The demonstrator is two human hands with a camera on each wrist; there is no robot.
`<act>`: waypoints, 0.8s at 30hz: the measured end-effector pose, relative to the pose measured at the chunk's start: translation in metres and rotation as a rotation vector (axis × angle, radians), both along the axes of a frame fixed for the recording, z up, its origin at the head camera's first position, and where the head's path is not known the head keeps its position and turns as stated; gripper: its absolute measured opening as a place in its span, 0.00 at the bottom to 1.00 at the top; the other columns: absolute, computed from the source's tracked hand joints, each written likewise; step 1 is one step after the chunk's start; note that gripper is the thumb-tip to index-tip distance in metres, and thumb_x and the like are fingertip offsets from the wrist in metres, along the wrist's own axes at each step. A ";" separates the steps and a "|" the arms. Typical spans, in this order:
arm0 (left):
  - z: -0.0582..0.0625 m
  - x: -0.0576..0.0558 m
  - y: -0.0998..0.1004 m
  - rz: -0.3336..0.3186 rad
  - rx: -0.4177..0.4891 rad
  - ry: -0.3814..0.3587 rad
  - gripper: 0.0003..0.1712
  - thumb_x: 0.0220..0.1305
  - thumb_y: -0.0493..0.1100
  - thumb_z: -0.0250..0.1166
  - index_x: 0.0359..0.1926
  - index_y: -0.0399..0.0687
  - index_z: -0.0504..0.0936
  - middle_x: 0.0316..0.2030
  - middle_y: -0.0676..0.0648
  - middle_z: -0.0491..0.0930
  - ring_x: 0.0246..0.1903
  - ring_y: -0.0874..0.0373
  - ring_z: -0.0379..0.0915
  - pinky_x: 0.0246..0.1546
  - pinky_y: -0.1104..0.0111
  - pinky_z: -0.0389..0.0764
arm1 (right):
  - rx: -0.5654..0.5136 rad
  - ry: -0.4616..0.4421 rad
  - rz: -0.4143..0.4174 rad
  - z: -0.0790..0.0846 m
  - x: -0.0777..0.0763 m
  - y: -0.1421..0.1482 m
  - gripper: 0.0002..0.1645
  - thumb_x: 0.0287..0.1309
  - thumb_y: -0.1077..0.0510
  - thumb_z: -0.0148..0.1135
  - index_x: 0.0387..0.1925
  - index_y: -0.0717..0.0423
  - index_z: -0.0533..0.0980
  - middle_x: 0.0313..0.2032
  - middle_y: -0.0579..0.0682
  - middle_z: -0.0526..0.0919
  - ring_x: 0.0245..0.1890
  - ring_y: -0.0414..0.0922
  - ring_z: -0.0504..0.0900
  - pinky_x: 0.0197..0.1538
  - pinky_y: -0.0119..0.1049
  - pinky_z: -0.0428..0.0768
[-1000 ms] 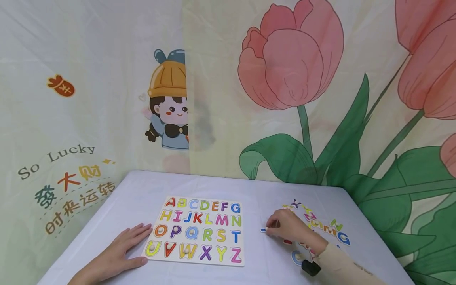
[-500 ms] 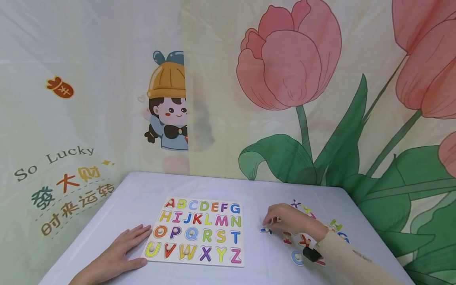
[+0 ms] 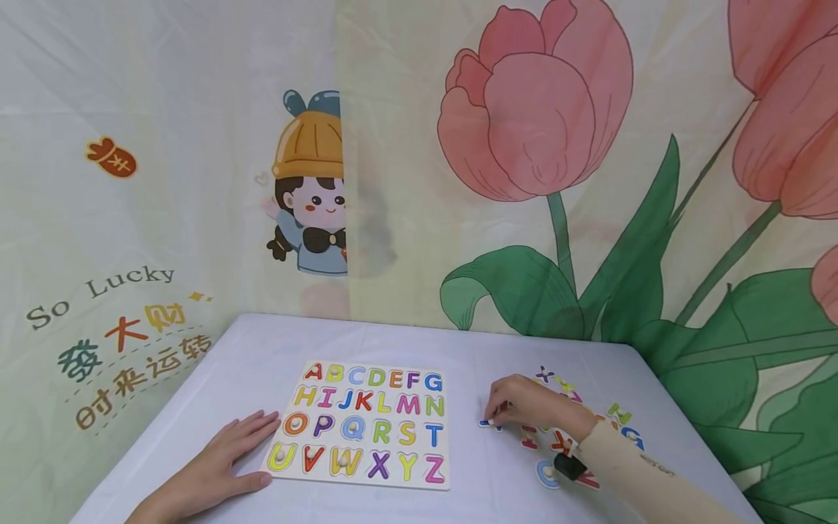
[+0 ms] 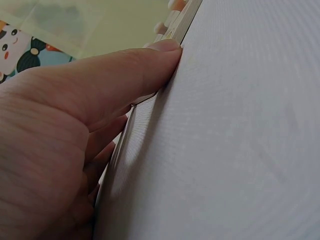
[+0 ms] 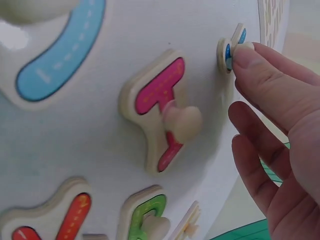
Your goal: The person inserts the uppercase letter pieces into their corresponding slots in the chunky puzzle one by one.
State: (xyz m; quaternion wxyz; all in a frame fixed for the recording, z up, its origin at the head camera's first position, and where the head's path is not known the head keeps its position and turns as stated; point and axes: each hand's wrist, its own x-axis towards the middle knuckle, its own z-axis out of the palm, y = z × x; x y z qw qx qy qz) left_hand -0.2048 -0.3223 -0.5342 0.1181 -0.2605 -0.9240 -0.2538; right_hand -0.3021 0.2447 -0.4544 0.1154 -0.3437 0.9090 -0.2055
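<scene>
My left hand (image 3: 212, 462) lies on the table with fingers spread at the left edge of the alphabet puzzle board (image 3: 356, 482). In the left wrist view, its thumb (image 4: 135, 67) touches the side of that board. Right of the board, my right hand (image 3: 527, 404) pinches the small knob of a blue letter piece (image 5: 228, 56) between thumb and forefinger. Its other fingers are loosely bent. The piece (image 3: 485, 423) is low at the table, partly hidden by the fingertips. Several knobs show on the board's letters, among them the yellow U (image 3: 281, 457).
Loose knobbed letters lie around and under my right forearm: a pink I (image 5: 145, 97), a light blue C (image 3: 543, 474), a red X (image 3: 559, 439), a blue G (image 3: 632, 437) and a yellow-green N (image 3: 617, 413). A printed curtain (image 3: 406, 291) hangs behind the white table (image 3: 393, 338).
Half a second ago the right fingertips were raised off the blue piece, leaving its knob in view; now they have come down and pinch the knob. The left hand stays put.
</scene>
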 end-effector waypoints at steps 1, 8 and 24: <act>0.000 0.000 0.000 -0.002 -0.001 0.009 0.46 0.59 0.62 0.77 0.74 0.48 0.76 0.71 0.43 0.76 0.74 0.91 0.34 0.72 0.90 0.29 | -0.004 0.000 0.004 -0.001 0.000 0.001 0.10 0.59 0.64 0.78 0.38 0.44 0.92 0.33 0.34 0.84 0.35 0.32 0.79 0.40 0.28 0.85; 0.002 0.000 0.001 -0.001 0.000 0.004 0.46 0.60 0.63 0.76 0.74 0.48 0.76 0.72 0.43 0.76 0.74 0.91 0.34 0.72 0.90 0.29 | -0.016 0.020 -0.007 0.000 -0.001 0.000 0.08 0.61 0.60 0.77 0.39 0.43 0.92 0.34 0.31 0.83 0.35 0.30 0.79 0.41 0.26 0.85; -0.001 0.000 -0.002 -0.027 -0.005 0.042 0.46 0.60 0.62 0.77 0.73 0.46 0.76 0.71 0.42 0.77 0.75 0.90 0.36 0.72 0.89 0.31 | -0.225 0.143 -0.189 -0.010 0.013 -0.102 0.08 0.59 0.54 0.80 0.40 0.50 0.92 0.30 0.33 0.84 0.32 0.34 0.76 0.35 0.27 0.80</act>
